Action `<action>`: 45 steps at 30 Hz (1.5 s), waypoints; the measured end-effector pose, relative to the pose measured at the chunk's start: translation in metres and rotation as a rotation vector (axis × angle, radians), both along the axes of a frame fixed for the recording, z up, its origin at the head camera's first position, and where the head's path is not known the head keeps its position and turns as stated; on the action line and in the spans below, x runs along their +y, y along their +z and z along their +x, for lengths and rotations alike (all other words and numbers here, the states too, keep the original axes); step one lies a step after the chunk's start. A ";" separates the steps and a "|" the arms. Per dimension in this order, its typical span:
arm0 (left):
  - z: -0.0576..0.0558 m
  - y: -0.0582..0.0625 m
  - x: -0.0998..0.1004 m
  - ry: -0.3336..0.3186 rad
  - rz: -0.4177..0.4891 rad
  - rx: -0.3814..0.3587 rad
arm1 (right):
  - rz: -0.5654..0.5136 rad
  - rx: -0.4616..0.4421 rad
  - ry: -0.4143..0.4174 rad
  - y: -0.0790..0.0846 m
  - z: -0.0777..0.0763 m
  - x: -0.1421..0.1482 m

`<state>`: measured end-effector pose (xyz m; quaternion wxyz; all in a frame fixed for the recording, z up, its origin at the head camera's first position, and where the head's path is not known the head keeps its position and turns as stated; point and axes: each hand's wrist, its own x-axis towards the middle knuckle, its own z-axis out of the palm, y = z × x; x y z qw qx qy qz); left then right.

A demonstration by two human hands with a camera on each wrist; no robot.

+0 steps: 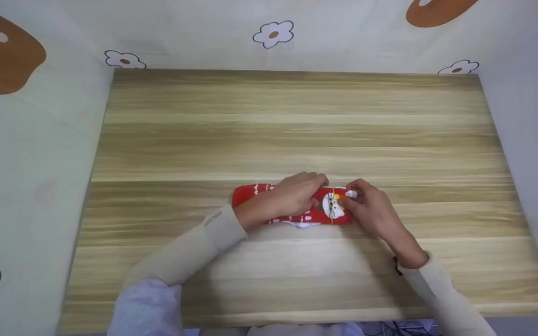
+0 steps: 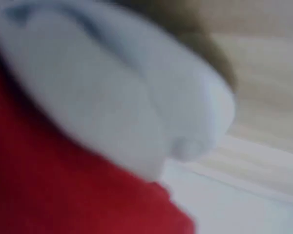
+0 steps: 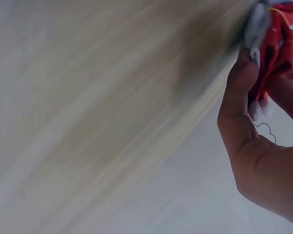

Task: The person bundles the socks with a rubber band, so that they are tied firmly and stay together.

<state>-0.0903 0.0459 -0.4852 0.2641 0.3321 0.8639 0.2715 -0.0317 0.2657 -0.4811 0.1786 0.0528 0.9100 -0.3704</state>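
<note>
The red cloth (image 1: 313,215) lies lengthwise on the wood-grain table (image 1: 297,130), directly beneath the left hand (image 1: 298,195) and reaching to the fingertips of the right hand (image 1: 375,210). It is a long, flat bundle with white motifs, a white cat face (image 1: 330,207) near its right end and a thin yellow band (image 1: 333,220) running across that end, over the face. White fabric (image 1: 303,225) shows along the near edge. The left hand comes across the bundle from its left end, palm down, with fingers bent over the far edge and the thumb on the upper surface beside the cat face; it grips the cloth around the middle, leaving the left end sticking out past the wrist. The right hand is at the opposite end, thumb and forefinger nearly together, pinching the corner beside a small white tuft (image 1: 351,193). The right wrist view also shows red and white folds caught between that thumb and the fingers. Only a short stretch of cloth, with the face and band, lies between the two hands. In the left wrist view, blurred red and white fabric fills much of the picture, and the fingers cannot be made out there.
</note>
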 end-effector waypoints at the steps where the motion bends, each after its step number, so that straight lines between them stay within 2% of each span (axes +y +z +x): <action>1: 0.000 0.001 -0.003 0.002 -0.013 0.015 | 0.013 0.015 0.006 -0.001 -0.001 -0.001; 8: 0.003 0.003 -0.032 0.037 -0.065 -0.036 | 0.042 0.008 0.006 -0.005 -0.006 0.001; 13: 0.008 0.002 -0.039 0.033 -0.106 0.029 | 0.046 0.002 0.032 -0.006 -0.007 0.003; 15: 0.013 0.004 -0.037 0.038 -0.122 0.088 | 0.035 -0.002 0.045 -0.005 -0.008 0.005; 18: 0.025 0.011 -0.028 0.029 -0.119 0.213 | 0.010 -0.015 0.051 -0.003 -0.006 0.013; 21: 0.041 0.014 -0.012 -0.040 -0.127 0.353 | -0.025 -0.035 0.041 0.000 -0.005 0.021; 25: 0.054 0.003 0.009 -0.140 -0.232 0.527 | -0.072 -0.043 0.033 -0.002 -0.002 0.030; 28: 0.055 -0.007 0.019 -0.156 -0.314 0.625 | -0.095 -0.045 0.033 -0.004 0.002 0.035; 31: 0.053 -0.012 0.022 -0.154 -0.323 0.676 | -0.107 -0.050 0.034 -0.005 0.005 0.038; 34: 0.049 -0.011 0.020 -0.129 -0.276 0.652 | -0.113 -0.053 0.041 -0.005 0.008 0.039; 36: 0.045 -0.010 0.018 -0.093 -0.231 0.607 | -0.104 -0.049 0.057 -0.004 0.010 0.037; 40: 0.034 -0.006 0.013 -0.009 -0.140 0.445 | -0.101 -0.032 0.114 -0.006 0.014 0.030; 42: 0.030 -0.005 0.010 0.017 -0.109 0.368 | -0.165 -0.048 0.124 -0.008 0.014 0.025; 45: 0.026 -0.005 0.008 0.023 -0.069 0.306 | -0.353 -0.109 0.091 -0.011 0.012 0.017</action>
